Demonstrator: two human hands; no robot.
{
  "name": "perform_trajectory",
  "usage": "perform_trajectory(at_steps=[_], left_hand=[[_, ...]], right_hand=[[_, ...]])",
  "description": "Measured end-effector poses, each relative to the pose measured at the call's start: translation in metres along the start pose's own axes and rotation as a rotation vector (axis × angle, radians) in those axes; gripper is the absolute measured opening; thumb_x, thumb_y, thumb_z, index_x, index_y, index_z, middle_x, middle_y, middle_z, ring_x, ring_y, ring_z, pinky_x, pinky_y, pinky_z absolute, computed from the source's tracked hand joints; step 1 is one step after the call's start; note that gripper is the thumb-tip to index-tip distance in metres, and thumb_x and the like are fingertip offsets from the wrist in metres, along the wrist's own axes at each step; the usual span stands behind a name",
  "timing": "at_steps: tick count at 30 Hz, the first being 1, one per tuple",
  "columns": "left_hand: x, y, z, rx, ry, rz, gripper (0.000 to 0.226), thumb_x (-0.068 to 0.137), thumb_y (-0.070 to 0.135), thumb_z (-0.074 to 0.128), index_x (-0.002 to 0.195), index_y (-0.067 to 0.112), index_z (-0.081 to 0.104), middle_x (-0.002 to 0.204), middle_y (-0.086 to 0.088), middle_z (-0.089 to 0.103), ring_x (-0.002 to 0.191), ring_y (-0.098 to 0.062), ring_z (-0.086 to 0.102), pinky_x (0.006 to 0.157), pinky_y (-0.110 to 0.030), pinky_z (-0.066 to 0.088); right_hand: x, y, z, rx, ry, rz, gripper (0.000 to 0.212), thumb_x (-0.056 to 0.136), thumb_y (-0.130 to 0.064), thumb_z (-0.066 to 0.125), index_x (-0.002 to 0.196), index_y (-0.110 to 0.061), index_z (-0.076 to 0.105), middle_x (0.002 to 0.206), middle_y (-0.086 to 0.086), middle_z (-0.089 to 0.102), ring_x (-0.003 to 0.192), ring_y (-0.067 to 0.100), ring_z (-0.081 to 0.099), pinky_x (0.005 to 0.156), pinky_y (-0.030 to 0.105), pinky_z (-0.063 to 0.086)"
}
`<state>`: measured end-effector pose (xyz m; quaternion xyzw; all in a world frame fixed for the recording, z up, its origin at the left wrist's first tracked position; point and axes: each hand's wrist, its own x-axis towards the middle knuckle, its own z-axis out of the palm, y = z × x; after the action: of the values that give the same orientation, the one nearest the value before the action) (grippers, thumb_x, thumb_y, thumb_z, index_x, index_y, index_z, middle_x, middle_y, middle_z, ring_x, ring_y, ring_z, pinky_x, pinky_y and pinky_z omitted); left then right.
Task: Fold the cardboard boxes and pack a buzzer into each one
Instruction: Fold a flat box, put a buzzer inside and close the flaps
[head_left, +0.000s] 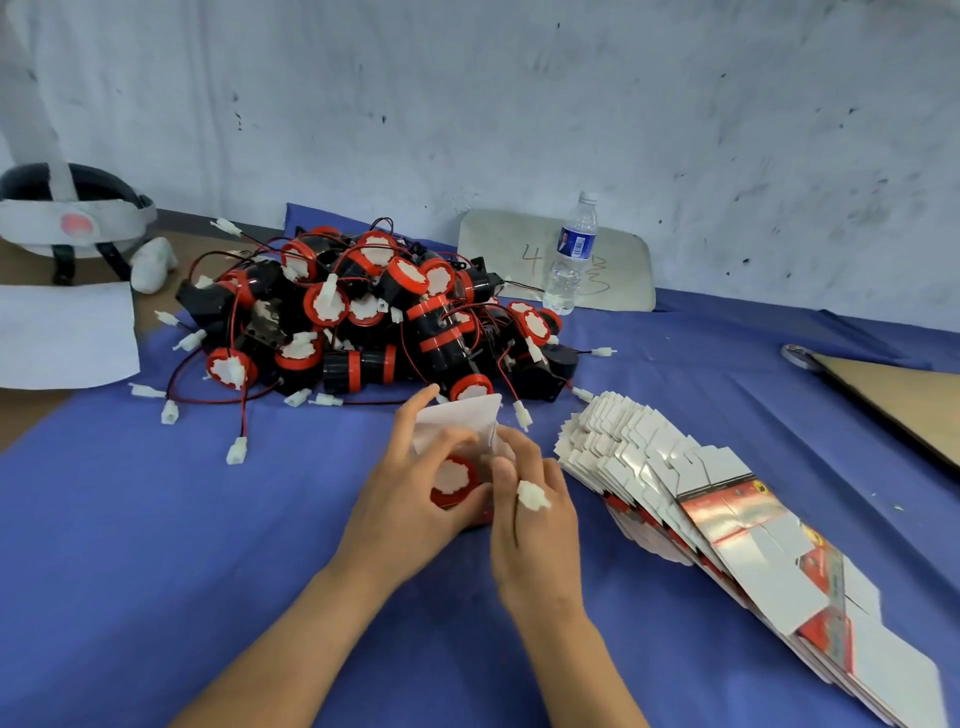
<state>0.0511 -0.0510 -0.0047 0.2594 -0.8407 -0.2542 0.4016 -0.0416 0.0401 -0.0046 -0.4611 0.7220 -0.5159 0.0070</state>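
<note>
a blue cloth (156, 545) covers the work table below a scuffed grey-white wall (519, 104). at 12 o'clock a clear water bottle (570, 254) stands upright in front of a pale board (621, 275) marked with handwriting. at 10 o'clock a white-banded headset (72, 218) sits beside a crumpled white wad (153, 262), a white sheet (62, 338) just below. at 3 o'clock lies a brown board (904, 400), a small ring-shaped object (797, 356) at its far tip.

Behind, a scuffed grey-white wall (519, 104) flecked with dark marks; below, a worktop (26, 415) showing bare brown at the far left, otherwise under a creased blue cloth (130, 545); soft, even light, faint shadows.
</note>
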Motion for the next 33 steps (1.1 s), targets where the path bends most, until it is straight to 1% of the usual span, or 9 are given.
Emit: perform_trajectory(at_steps=[2, 4, 6, 11, 16, 19, 25, 29, 33], left_hand=[[-0.001, -0.003, 0.003, -0.004, -0.017, -0.005, 0.022, 0.075, 0.049, 0.073, 0.085, 0.031, 0.066, 0.151, 0.031, 0.011, 0.106, 0.018, 0.035, 0.074, -0.004, 0.033], [-0.001, -0.007, 0.005, 0.019, -0.010, -0.027, 0.019, 0.076, 0.040, 0.076, 0.074, 0.023, 0.068, 0.153, 0.024, 0.012, 0.100, 0.027, 0.029, 0.075, 0.000, 0.030], [0.000, -0.010, 0.005, 0.029, -0.010, -0.048, 0.019, 0.078, 0.035, 0.077, 0.072, 0.020, 0.066, 0.156, 0.018, 0.017, 0.096, 0.022, 0.037, 0.073, -0.007, 0.039], [0.001, -0.011, 0.005, 0.023, -0.006, -0.071, 0.021, 0.081, 0.028, 0.075, 0.067, 0.020, 0.062, 0.152, 0.021, 0.025, 0.092, 0.002, 0.050, 0.075, -0.026, 0.049], [0.000, -0.008, 0.004, 0.043, -0.021, -0.062, 0.014, 0.082, 0.023, 0.072, 0.071, 0.020, 0.064, 0.148, 0.017, 0.032, 0.088, -0.014, 0.058, 0.069, -0.035, 0.053], [-0.003, -0.005, 0.003, 0.063, -0.017, -0.028, 0.013, 0.084, 0.017, 0.070, 0.093, 0.027, 0.066, 0.144, 0.014, 0.033, 0.088, -0.018, 0.061, 0.068, -0.037, 0.055], [-0.003, -0.005, 0.007, 0.074, -0.007, 0.000, 0.041, 0.087, 0.017, 0.068, 0.122, 0.033, 0.054, 0.142, 0.016, 0.034, 0.095, -0.016, 0.060, 0.070, -0.029, 0.054], [-0.004, -0.003, 0.007, 0.083, -0.020, -0.001, 0.041, 0.088, 0.018, 0.066, 0.124, 0.035, 0.054, 0.141, 0.018, 0.033, 0.094, -0.011, 0.057, 0.070, -0.024, 0.051], [-0.005, -0.002, 0.009, 0.108, -0.063, -0.004, 0.043, 0.090, 0.024, 0.063, 0.129, 0.038, 0.049, 0.139, 0.021, 0.030, 0.068, -0.004, 0.047, 0.063, -0.020, 0.046]], right_hand=[[0.002, 0.001, 0.000, -0.129, -0.013, 0.016, 0.046, 0.091, -0.061, 0.013, 0.125, -0.047, 0.042, 0.090, -0.016, 0.043, 0.080, 0.002, 0.050, 0.061, 0.013, 0.038], [0.003, 0.004, 0.001, -0.149, -0.055, 0.019, 0.034, 0.096, -0.048, 0.028, 0.129, -0.047, 0.039, 0.090, -0.017, 0.043, 0.074, 0.005, 0.050, 0.060, 0.015, 0.037], [-0.001, -0.001, 0.000, -0.003, -0.004, -0.055, 0.036, 0.100, -0.030, 0.045, 0.122, -0.056, 0.036, 0.099, -0.023, 0.054, 0.086, 0.004, 0.056, 0.070, 0.007, 0.040], [-0.004, -0.002, -0.003, 0.023, 0.463, -0.382, 0.027, 0.092, -0.020, 0.055, 0.117, -0.026, 0.048, 0.086, -0.001, 0.066, 0.074, 0.005, 0.060, 0.072, -0.001, 0.039], [-0.003, -0.005, -0.005, 0.088, 0.379, -0.295, 0.021, 0.101, -0.039, 0.040, 0.113, -0.026, 0.051, 0.092, -0.011, 0.066, 0.076, 0.006, 0.065, 0.066, 0.005, 0.042], [0.001, -0.002, -0.006, 0.050, 0.337, -0.201, 0.015, 0.099, -0.030, 0.048, 0.110, -0.023, 0.057, 0.083, -0.012, 0.064, 0.073, 0.002, 0.059, 0.066, 0.004, 0.040], [0.007, 0.002, -0.002, -0.300, -0.135, 0.044, 0.018, 0.102, -0.028, 0.041, 0.119, -0.028, 0.048, 0.088, -0.008, 0.060, 0.080, 0.013, 0.055, 0.067, 0.027, 0.042], [0.009, -0.001, -0.003, -0.436, -0.048, 0.083, 0.013, 0.102, -0.034, 0.038, 0.097, -0.029, 0.028, 0.080, -0.011, 0.050, 0.073, 0.013, 0.047, 0.056, 0.032, 0.028], [0.009, 0.003, -0.004, -0.517, -0.056, 0.067, 0.011, 0.101, -0.029, 0.042, 0.104, -0.018, 0.045, 0.072, -0.008, 0.047, 0.073, 0.017, 0.046, 0.055, 0.032, 0.030]])
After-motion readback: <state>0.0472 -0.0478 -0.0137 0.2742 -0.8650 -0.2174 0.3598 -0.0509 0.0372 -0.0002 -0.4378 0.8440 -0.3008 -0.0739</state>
